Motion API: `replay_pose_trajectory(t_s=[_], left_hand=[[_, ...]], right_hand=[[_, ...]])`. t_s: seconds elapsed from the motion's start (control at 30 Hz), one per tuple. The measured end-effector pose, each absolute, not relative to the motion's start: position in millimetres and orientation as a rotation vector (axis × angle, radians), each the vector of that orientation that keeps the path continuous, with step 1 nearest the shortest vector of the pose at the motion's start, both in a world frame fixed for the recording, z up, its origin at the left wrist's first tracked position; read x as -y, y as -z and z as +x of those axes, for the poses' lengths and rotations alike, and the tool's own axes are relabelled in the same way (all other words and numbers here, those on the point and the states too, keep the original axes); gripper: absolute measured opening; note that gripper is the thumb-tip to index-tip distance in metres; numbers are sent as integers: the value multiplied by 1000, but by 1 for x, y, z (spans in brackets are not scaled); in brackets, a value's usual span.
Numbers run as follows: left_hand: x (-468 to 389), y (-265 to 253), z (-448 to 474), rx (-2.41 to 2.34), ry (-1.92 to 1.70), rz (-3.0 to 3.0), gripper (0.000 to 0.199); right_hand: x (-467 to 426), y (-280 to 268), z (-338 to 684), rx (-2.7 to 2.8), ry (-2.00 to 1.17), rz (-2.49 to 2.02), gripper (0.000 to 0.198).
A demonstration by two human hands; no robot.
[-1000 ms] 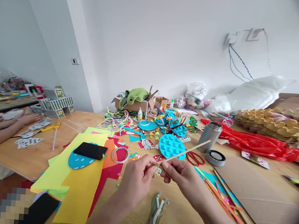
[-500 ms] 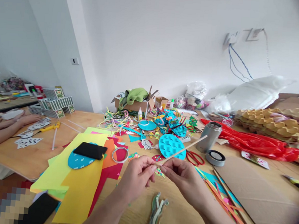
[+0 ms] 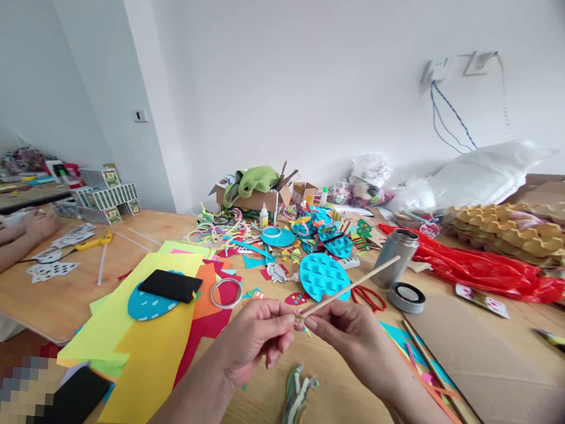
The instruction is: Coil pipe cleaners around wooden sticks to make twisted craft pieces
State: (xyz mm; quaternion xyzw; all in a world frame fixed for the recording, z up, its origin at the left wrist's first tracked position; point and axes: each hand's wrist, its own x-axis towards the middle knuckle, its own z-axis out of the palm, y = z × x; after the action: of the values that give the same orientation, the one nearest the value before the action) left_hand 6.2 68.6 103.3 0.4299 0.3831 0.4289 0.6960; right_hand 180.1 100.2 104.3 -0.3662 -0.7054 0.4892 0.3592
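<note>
Stick (image 3: 350,287) points away and rightward, its long axis diagonal.

a head-worn camera is looking down from close behind the left hand (image 3: 256,335) and right hand (image 3: 353,334), facing the wall (image 3: 294,74) beyond the far edge of the table (image 3: 344,409).

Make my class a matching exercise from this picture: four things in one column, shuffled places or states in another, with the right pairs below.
Things
1. stick
2. flask
3. yarn bundle
4. glue gun

Places or states
A. yellow, near the cards
B. at the picture's bottom edge
C. held by left hand and right hand
D. silver, standing upright

Pairs: 1-C, 2-D, 3-B, 4-A
</note>
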Motion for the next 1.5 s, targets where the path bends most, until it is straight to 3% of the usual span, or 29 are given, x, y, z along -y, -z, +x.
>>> replay_pose_trajectory(t_s=[0.27, 0.57, 0.73, 0.93, 1.17, 1.5], left_hand=[[-72, -96, 8, -881, -988, 1058, 22], [-68, -88, 23, -1513, -1091, 1777, 14], [-64, -87, 26, -1746, -1134, 2107, 20], [-63, -87, 23, -1763, -1060, 2177, 20], [-65, -85, 22, -1625, -1097, 1900, 18], [-67, -103, 10, -921, -964, 1234, 23]], right_hand=[[-101, -103, 178, 1797, -1181, -976, 30], [-104, -98, 176, 1799, -1111, -1055, 30], [-103, -95, 175, 1807, -1091, -1059, 32], [-103, -99, 176, 1781, -1277, -1011, 33], [-103, -97, 175, 1822, -1256, -981, 30], [-94, -106, 181, 2035, -989, -982, 21]])
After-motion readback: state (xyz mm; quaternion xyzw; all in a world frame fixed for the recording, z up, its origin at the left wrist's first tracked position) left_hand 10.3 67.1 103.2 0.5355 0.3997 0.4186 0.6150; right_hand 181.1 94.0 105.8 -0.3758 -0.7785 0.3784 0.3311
